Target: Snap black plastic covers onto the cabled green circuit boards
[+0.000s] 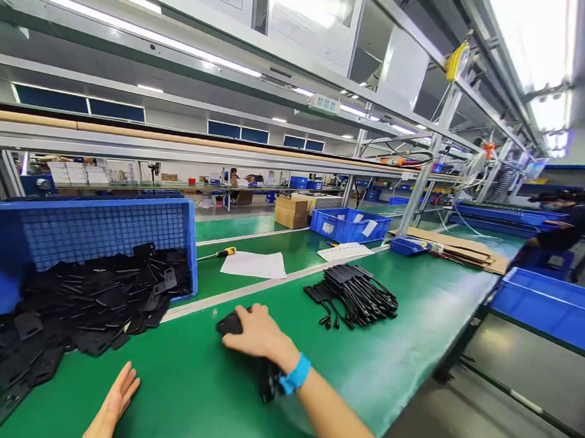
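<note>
My right hand [259, 335], with a blue band at its wrist, is wrapped over a small stack of flat black parts with cables [230, 324] on the green bench. Their black cable ends [267, 383] stick out beneath the wrist. Lower left, my left hand [117, 397] hovers with fingers stretched out, holding nothing. A larger bundle of similar black cabled parts [360, 294] lies to the right. Beside my left hand, a heap of flat black plates [91, 298] spills out of a blue crate [106, 226] tipped on its side.
Behind the hands lie a paper sheet [254, 264] and a yellow-handled screwdriver [226, 252]. Farther back stand a blue bin [349, 228] and a cardboard box [291, 213]. A blue tray [557, 304] borders the bench's right edge. A seated person [567, 221] is at far right.
</note>
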Demonstrator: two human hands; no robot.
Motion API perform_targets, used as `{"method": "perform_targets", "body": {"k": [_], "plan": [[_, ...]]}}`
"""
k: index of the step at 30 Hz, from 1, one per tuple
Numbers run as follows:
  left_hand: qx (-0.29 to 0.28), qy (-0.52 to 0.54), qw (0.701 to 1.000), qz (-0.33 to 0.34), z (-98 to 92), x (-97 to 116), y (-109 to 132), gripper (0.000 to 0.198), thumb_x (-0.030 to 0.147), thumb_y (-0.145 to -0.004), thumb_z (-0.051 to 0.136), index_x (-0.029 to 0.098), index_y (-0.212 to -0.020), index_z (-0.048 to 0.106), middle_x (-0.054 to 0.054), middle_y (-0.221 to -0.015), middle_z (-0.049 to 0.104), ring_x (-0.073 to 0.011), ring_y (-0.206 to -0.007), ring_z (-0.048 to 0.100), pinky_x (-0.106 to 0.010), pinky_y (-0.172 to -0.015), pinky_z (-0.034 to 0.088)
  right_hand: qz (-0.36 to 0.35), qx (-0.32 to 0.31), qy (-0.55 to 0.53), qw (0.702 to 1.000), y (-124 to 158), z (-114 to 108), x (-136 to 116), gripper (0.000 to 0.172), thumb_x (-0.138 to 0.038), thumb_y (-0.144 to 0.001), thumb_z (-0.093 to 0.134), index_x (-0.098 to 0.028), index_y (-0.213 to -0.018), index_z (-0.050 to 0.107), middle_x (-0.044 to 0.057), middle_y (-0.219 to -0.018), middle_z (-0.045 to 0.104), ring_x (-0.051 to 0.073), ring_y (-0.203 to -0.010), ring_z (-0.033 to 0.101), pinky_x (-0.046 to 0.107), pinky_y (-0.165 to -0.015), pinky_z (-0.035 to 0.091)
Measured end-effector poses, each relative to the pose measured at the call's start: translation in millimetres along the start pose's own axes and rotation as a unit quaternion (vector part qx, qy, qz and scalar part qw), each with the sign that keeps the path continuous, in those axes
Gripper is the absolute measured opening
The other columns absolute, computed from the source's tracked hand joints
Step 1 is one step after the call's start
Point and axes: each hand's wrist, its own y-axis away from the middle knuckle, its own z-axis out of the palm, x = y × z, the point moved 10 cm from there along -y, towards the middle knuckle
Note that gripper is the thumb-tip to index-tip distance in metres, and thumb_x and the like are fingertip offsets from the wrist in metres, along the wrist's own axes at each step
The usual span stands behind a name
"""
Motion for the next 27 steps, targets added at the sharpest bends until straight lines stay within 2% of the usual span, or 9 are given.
{"method": "perform_targets", "body": {"k": [3, 6, 11, 14, 17, 19, 21, 24, 27], "plan": [[0.011, 0.000, 1.000, -0.013, 1.6, -7.3, -1.9, 0.108, 0.086, -0.064, 0.039, 0.017, -0.145, 0.023, -0.014, -0.143, 0.040, -0.0379, -0.132, 0.033, -0.049, -0.114, 0.023, 0.123, 0.033, 0.060, 0.990, -27.3, -15.9, 84.8, 0.068, -0.053, -0.075, 0.061, -0.004, -0.121, 0.053, 0.027, -0.115, 0.049, 0.040, -0.111, 0.044, 0.045, -0.085, 0.039], [0.023, -0.006, 0.999, -0.022, 0.9, -13.3, -5.4, 0.111, 0.088, -0.062, 0.040, 0.018, -0.146, 0.022, -0.013, -0.143, 0.040, -0.0381, -0.132, 0.032, -0.050, -0.114, 0.023, 0.191, 0.033, 0.089, 0.977, -42.8, -5.3, 150.3, 0.069, -0.048, -0.079, 0.061, 0.000, -0.126, 0.049, 0.031, -0.123, 0.046, 0.042, -0.116, 0.042, 0.047, -0.090, 0.036], [0.036, -0.004, 0.999, -0.038, -2.7, -21.4, -8.6, 0.115, 0.090, -0.061, 0.034, 0.014, -0.146, 0.018, -0.015, -0.142, 0.040, -0.0379, -0.128, 0.039, -0.047, -0.113, 0.027, 0.241, 0.044, 0.102, 0.964, -43.6, 27.9, 209.4, 0.075, -0.055, -0.093, 0.034, -0.003, -0.146, 0.021, 0.028, -0.146, 0.022, 0.038, -0.135, 0.019, 0.054, -0.103, 0.020], [0.036, -0.005, 0.999, -0.036, -3.1, -22.0, -7.4, 0.114, 0.090, -0.060, 0.037, 0.016, -0.146, 0.021, -0.014, -0.139, 0.045, -0.0376, -0.125, 0.043, -0.047, -0.112, 0.030, 0.257, 0.053, 0.102, 0.960, -42.2, 34.2, 224.0, 0.076, -0.057, -0.094, 0.032, -0.004, -0.146, 0.019, 0.027, -0.148, 0.018, 0.038, -0.137, 0.012, 0.058, -0.104, 0.013], [0.038, -0.007, 0.999, -0.030, -2.1, -20.2, -4.3, 0.112, 0.089, -0.061, 0.038, 0.016, -0.145, 0.023, -0.015, -0.139, 0.045, -0.0370, -0.124, 0.045, -0.047, -0.112, 0.029, 0.262, 0.060, 0.097, 0.958, -42.2, 27.5, 223.8, 0.073, -0.052, -0.094, 0.035, 0.000, -0.144, 0.023, 0.031, -0.146, 0.019, 0.042, -0.136, 0.014, 0.062, -0.102, 0.012], [0.040, -0.007, 0.999, -0.025, -0.9, -18.8, -2.0, 0.109, 0.088, -0.064, 0.036, 0.015, -0.144, 0.025, -0.016, -0.141, 0.043, -0.0358, -0.123, 0.047, -0.046, -0.112, 0.028, 0.249, 0.073, 0.095, 0.961, -42.1, 19.9, 209.8, 0.070, -0.046, -0.096, 0.035, 0.003, -0.143, 0.021, 0.034, -0.145, 0.017, 0.045, -0.134, 0.016, 0.063, -0.100, 0.012], [0.039, -0.004, 0.999, -0.019, 0.7, -17.0, -0.2, 0.107, 0.087, -0.066, 0.036, 0.013, -0.143, 0.027, -0.017, -0.141, 0.042, -0.0346, -0.122, 0.048, -0.044, -0.112, 0.029, 0.204, 0.078, 0.085, 0.972, -42.9, 18.6, 180.5, 0.066, -0.044, -0.096, 0.032, 0.000, -0.144, 0.021, 0.032, -0.145, 0.021, 0.043, -0.132, 0.022, 0.057, -0.101, 0.017], [0.037, -0.001, 0.999, -0.012, 1.8, -14.2, 1.9, 0.106, 0.086, -0.066, 0.038, 0.011, -0.140, 0.032, -0.019, -0.139, 0.044, -0.0337, -0.119, 0.051, -0.041, -0.111, 0.032, 0.105, 0.044, 0.050, 0.992, -41.9, 37.3, 119.9, 0.071, -0.061, -0.092, 0.031, -0.014, -0.145, 0.027, 0.022, -0.141, 0.036, 0.035, -0.126, 0.036, 0.044, -0.099, 0.029], [0.039, -0.001, 0.999, -0.007, 1.3, -10.3, 4.1, 0.104, 0.085, -0.066, 0.040, 0.011, -0.140, 0.034, -0.018, -0.140, 0.043, -0.0328, -0.119, 0.051, -0.038, -0.109, 0.034, 0.036, -0.017, 0.016, 0.999, -36.8, 66.7, 67.1, 0.098, -0.081, -0.074, 0.043, -0.021, -0.148, 0.021, 0.021, -0.146, 0.028, 0.041, -0.132, 0.025, 0.049, -0.100, 0.026]]}}
